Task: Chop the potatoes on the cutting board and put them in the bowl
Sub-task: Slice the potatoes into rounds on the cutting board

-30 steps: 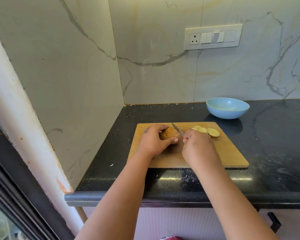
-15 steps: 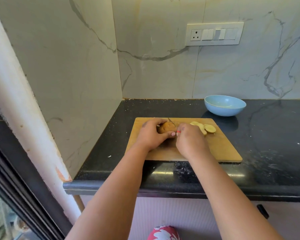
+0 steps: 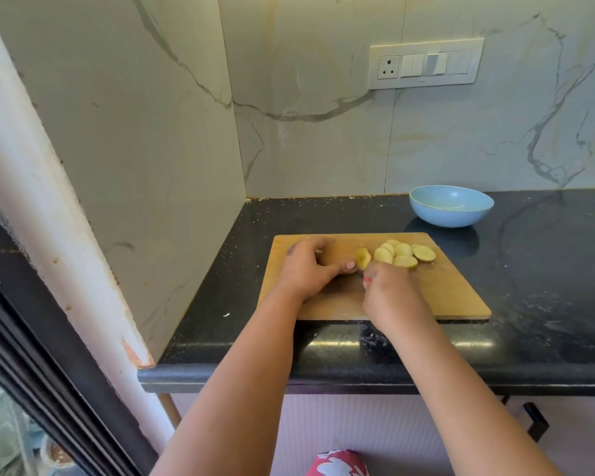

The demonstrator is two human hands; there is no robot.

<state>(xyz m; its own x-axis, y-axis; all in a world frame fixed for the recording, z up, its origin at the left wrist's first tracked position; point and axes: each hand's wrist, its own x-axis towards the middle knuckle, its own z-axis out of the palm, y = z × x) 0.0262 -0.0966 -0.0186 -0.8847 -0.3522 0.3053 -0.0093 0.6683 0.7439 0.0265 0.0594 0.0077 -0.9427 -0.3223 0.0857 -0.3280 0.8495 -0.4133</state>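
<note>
A wooden cutting board [image 3: 454, 293] lies on the black counter. My left hand [image 3: 310, 266] presses down on the rest of a potato, which it mostly hides. A freshly cut slice [image 3: 363, 257] stands on edge just right of my left fingertips. My right hand [image 3: 390, 297] is closed on a knife whose blade is hidden between my hands. Several pale round potato slices [image 3: 404, 254] lie in a pile at the board's far right. The light blue bowl [image 3: 450, 206] stands behind the board to the right, with no potato in it.
The black counter [image 3: 547, 286] ends at marble walls on the left and behind. A socket and switch panel [image 3: 426, 63] is on the back wall. The counter's front edge runs just below the board. A dark window frame stands at the far left.
The knife has gone down through the potato and a new slice now stands beside the pile. The blade, seen a second ago, is hidden now. The camera view has shifted slightly.
</note>
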